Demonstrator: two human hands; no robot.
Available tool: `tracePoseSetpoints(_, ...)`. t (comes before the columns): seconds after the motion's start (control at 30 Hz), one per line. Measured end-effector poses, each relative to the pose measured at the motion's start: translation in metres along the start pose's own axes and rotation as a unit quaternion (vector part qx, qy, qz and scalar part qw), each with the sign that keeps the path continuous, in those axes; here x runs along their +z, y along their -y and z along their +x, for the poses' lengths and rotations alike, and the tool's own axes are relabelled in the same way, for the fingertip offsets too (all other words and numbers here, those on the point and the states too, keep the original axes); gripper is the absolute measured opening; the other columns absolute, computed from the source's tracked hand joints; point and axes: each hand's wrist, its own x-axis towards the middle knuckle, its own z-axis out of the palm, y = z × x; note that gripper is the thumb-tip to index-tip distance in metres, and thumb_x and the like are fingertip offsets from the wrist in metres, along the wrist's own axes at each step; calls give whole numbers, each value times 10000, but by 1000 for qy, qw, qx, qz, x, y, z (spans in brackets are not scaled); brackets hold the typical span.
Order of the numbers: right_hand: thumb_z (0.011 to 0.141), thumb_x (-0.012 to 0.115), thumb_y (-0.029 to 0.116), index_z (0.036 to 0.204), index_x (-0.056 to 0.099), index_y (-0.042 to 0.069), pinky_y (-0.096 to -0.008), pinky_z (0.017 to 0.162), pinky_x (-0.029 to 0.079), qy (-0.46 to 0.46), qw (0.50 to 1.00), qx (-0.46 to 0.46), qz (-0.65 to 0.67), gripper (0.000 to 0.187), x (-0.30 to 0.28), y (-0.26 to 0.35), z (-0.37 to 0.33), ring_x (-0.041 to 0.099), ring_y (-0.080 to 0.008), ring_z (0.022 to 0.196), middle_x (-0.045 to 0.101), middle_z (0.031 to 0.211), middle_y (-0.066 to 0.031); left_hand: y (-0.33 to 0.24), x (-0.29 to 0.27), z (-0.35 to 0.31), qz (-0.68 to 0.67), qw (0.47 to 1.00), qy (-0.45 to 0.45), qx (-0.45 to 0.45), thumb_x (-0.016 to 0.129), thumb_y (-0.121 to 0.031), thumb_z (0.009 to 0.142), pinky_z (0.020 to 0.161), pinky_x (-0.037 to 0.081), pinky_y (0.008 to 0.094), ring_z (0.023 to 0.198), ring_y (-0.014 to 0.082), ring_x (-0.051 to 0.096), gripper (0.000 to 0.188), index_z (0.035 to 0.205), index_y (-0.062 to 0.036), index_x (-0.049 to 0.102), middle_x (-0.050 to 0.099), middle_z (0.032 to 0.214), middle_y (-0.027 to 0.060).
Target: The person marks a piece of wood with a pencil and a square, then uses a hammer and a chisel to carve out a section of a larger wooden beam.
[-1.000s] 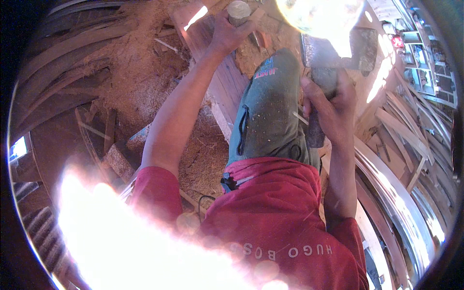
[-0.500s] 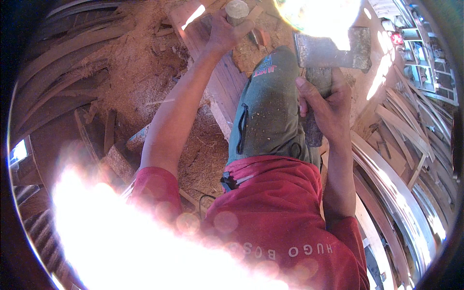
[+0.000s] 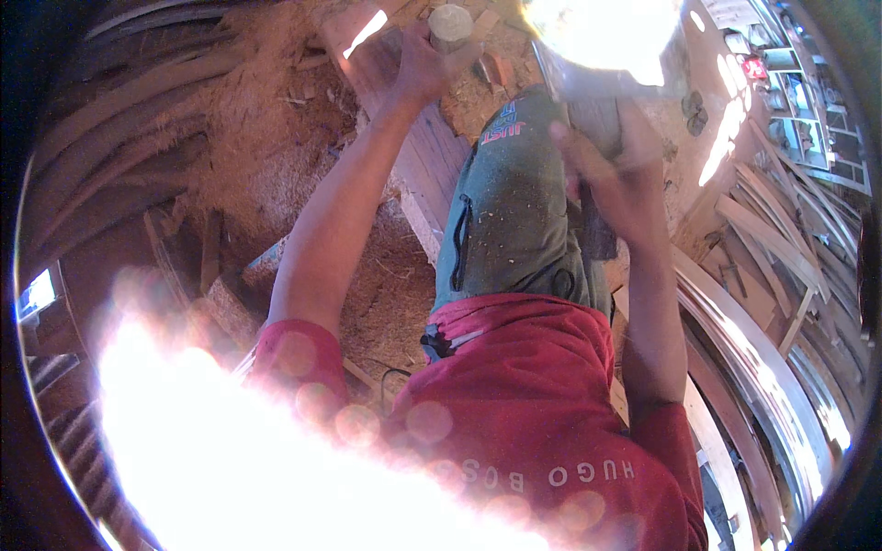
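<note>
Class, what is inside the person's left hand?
The left hand holds a block, apparently wood. Its pale round top shows; the hand covers part of its side, and its lower end cannot be seen.

Sawdust and shavings cover the floor at upper left of the frame, with long, curving wood lengths along the far left. At the left edge sits a small, bright opening, above a dark ridged surface at lower left. White glare floods the lower left, and a round bright flare tops the frame. Pale-framed shelving fills the upper right, sunlight streaks lie beside it, and stacked boards run down the right side
</note>
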Motion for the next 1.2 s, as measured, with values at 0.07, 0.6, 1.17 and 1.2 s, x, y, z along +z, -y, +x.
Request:
tracePoseSetpoints(0.07, 908, 734, 256, 1074, 602, -16, -270, 550, 504, 41, 997, -30, -51, 345, 0, 13, 19, 618, -107, 598, 647, 739, -55, 23, 8, -2, -109, 994, -7, 2, 822, -208, 745, 760, 541, 324, 818, 130, 682, 304, 954, -16, 715, 735, 901, 56)
tracePoseSetpoints(0.6, 949, 589, 367, 1213, 586, 86, -519, 901, 499, 34, 923, -229, -306, 385, 12, 28, 79, 636, -401, 1015, 661, 1105, -202, 33, 18, 3, -218, 975, 16, -32, 825, -186, 748, 800, 541, 336, 891, 142, 656, 345, 1005, -18, 669, 696, 989, 60)
tracePoseSetpoints(1.17, 910, 666, 325, 1107, 659, 37, -385, 817, 524, 55, 957, -196, -206, 349, -10, 28, 68, 677, -284, 849, 705, 948, -139, 42, 22, 25, 4, 1000, 25, -13, 779, -239, 784, 850, 508, 349, 972, 196, 621, 536, 1178, 49, 555, 647, 1088, 126)
tracePoseSetpoints(1.2, 910, 667, 321, 1099, 662, 35, -381, 814, 524, 55, 964, -180, -189, 343, -13, 28, 65, 677, -276, 846, 705, 943, -135, 27, 20, 17, 11, 999, 40, -8, 779, -239, 782, 834, 513, 344, 956, 192, 626, 513, 1158, 41, 571, 652, 1074, 118)
